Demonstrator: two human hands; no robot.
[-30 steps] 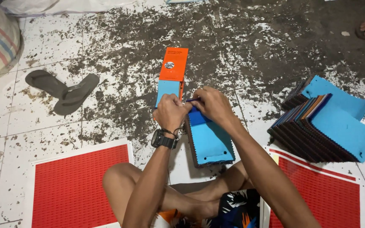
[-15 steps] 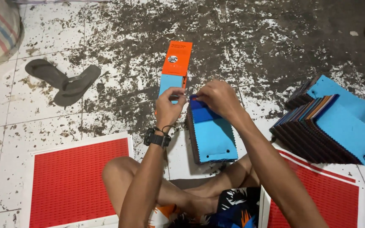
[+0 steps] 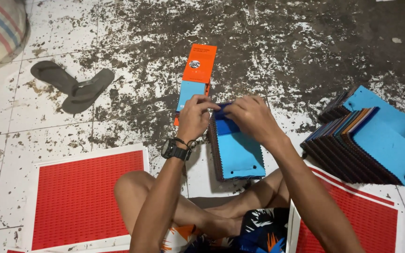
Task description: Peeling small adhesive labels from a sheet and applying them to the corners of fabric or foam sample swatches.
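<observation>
Both hands are pinching the top edge of the blue fabric swatch stack (image 3: 236,147) on the floor: left hand (image 3: 194,117) and right hand (image 3: 251,117) gripping the dark blue header strip (image 3: 222,112). Aligning seems underway; pressing it flat looks due.

Matt blue cloth swatches (image 3: 235,150) in a stack, glossy orange card (image 3: 199,63), rubber sandals (image 3: 73,84), stained smooth floor tiles (image 3: 132,33)

Two flip-flops (image 3: 73,85), two red mats — one left (image 3: 86,198), one right (image 3: 352,220) of the hands — and three swatch stacks, nearest one (image 3: 238,152) under the fingers.
</observation>
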